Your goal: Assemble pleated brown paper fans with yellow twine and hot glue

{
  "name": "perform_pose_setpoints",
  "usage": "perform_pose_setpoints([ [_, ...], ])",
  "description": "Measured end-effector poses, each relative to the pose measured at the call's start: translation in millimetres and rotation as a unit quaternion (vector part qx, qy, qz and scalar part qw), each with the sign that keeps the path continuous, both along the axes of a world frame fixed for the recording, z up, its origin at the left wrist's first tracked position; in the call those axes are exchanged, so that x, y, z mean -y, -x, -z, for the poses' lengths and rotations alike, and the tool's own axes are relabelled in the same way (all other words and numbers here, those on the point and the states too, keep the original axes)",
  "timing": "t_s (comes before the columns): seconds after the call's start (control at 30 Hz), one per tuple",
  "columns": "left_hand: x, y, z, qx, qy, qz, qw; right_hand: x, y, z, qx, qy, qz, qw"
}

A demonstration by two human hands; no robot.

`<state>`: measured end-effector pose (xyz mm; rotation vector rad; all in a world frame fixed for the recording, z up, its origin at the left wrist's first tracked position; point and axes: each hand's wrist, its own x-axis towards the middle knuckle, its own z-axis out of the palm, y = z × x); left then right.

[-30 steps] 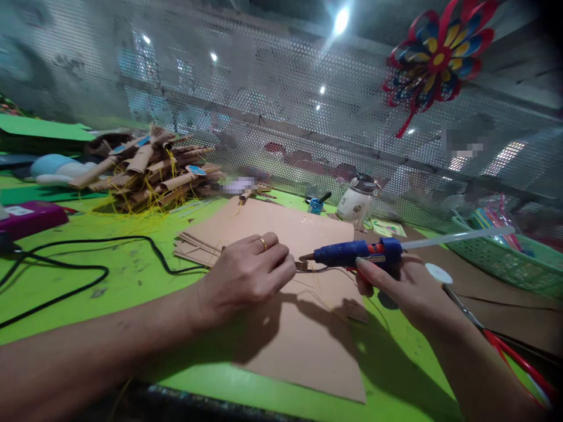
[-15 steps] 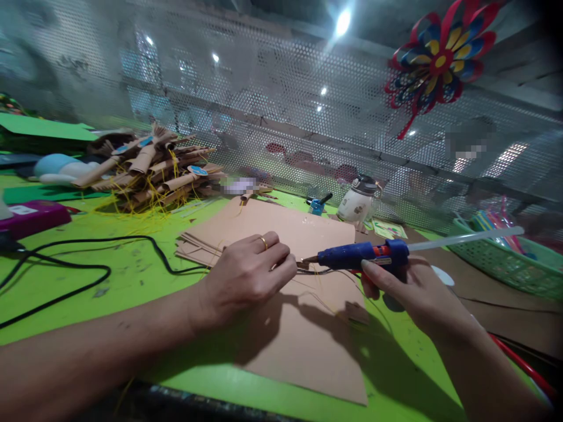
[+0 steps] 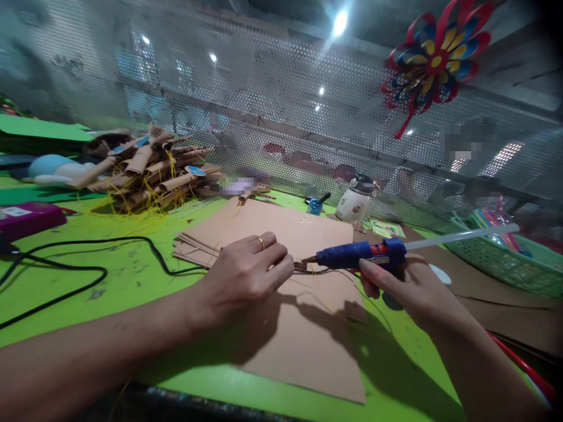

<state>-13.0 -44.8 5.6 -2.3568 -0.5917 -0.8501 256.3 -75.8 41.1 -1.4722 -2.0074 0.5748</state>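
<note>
My right hand (image 3: 407,287) grips a blue hot glue gun (image 3: 358,254) with a clear glue stick (image 3: 460,235) poking out of its back. The nozzle points left, almost touching a small brown piece (image 3: 301,266) pinched in the closed fingers of my left hand (image 3: 246,272). A gold ring shows on that hand. Thin yellow strands trail from the piece over the brown card sheet (image 3: 290,346) that lies under both hands on the green table (image 3: 127,275).
A pile of rolled brown paper cones with yellow strands (image 3: 153,170) lies at the back left. A black cable (image 3: 88,266) crosses the left side. A white jar (image 3: 357,202), a green basket (image 3: 505,258) and red-handled scissors (image 3: 514,357) are on the right. Perforated mesh stands behind.
The glue gun has shifted slightly right and back again beside the pinched piece; both hands otherwise hold still.
</note>
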Motion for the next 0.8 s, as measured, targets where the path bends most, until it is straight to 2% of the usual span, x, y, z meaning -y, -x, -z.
perform_pose_setpoints([
  [0.1,1.1,-0.7,-0.8,0.001,0.009,-0.012,1.000,2.3,0.5,-2.3,0.004,0.006,0.004,1.000],
  [0.33,-3.5,-1.3,1.7,0.009,-0.009,0.020,1.000,1.1,6.5,-0.5,0.006,0.000,0.005,1.000],
  [0.8,1.2,-2.9,-1.7,0.008,0.020,0.005,1.000,-0.1,6.1,1.6,-0.002,-0.003,0.010,1.000],
])
